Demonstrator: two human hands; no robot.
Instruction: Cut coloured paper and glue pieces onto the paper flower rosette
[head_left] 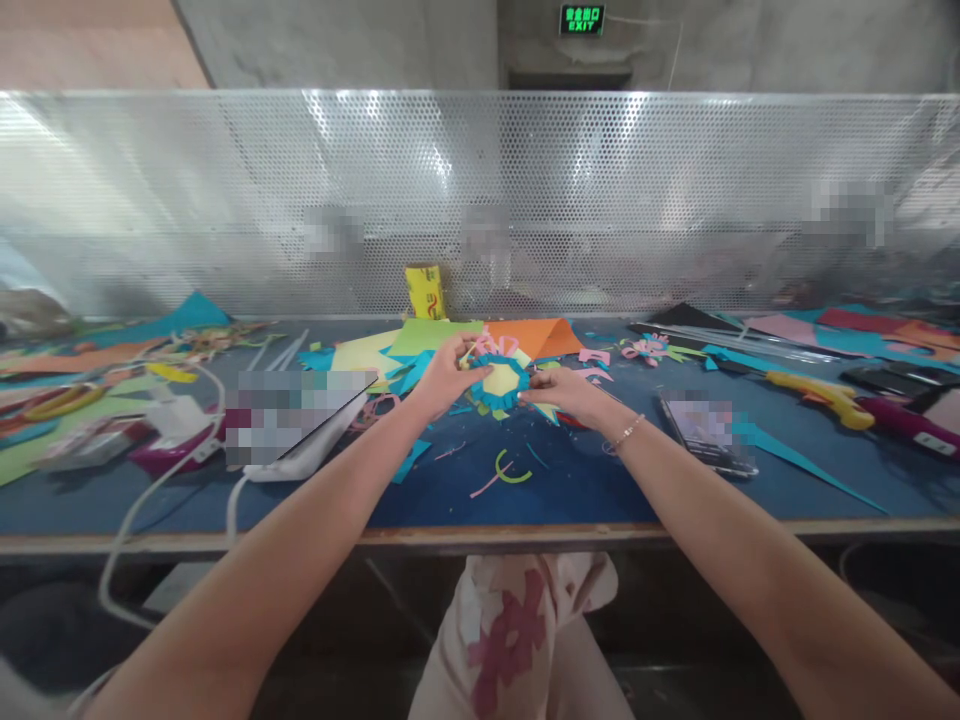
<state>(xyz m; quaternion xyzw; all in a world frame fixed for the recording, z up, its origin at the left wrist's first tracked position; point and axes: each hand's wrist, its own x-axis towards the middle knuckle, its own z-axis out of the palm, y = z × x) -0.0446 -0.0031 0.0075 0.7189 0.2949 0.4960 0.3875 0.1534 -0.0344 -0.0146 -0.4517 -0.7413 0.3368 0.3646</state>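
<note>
Between my hands is a paper flower (501, 382) with a pale yellow round middle, a fringed blue edge and pink paper loops at its top. My left hand (448, 380) pinches its left edge. On the opposite edge, my right hand (566, 393) has its fingers closed at the blue fringe. Behind the flower lie a green paper sheet (427, 337) and an orange paper sheet (536, 338). A curved green paper strip (514, 474) rests on the table in front of it, crossing a thin pink strip.
A phone (707, 432) lies right of my hands, near a yellow-handled tool (821, 397). At the left are a white power strip (300, 440) with a cable and a magenta object (176, 445). A yellow box (425, 291) stands by the perforated metal screen (480, 200).
</note>
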